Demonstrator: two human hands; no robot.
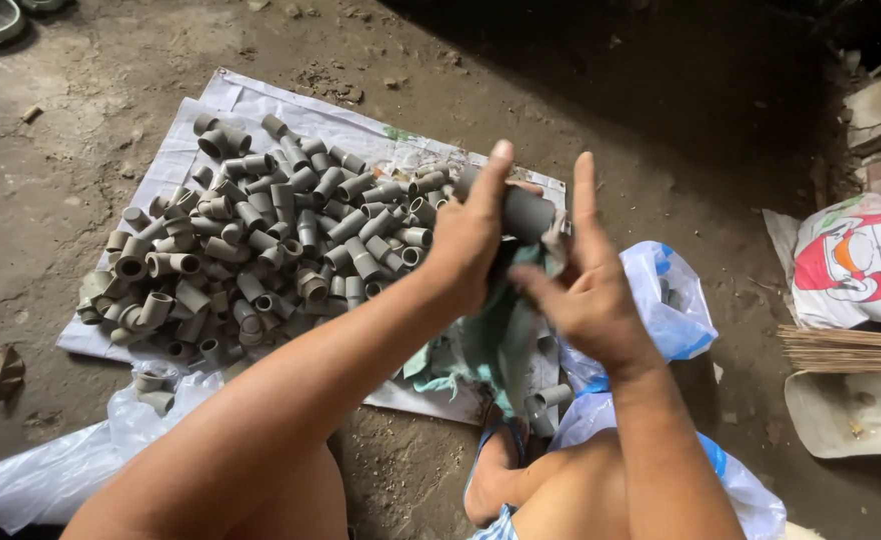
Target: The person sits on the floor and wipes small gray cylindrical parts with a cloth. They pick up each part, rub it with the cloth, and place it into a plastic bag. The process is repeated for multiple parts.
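1. While the left hand (471, 240) closes around a short grey plastic pipe fitting (524, 213), thumb pointing up, the fitting sits raised above the near right corner of the white woven plastic sheet (251, 100) spread on the dirt floor (581, 90).
2. The right hand (586, 290) presses a crumpled pale green cloth (506, 330) against the underside of that fitting; its index finger stands straight, and the other fingers curl loosely on the cloth.
3. The cloth hangs down from the fitting toward the sheet's near edge.
4. A heap of similar grey pipe fittings (261, 250) covers most of the sheet, to the left of the hands.
5. A few loose fittings (546, 400) lie off the sheet's near right corner, beside a blue and white plastic bag (676, 310).
6. Further right of the sheet lie a printed red and white sack (856, 260), a bundle of broom straws (846, 348) and a pale flat dustpan (851, 412).
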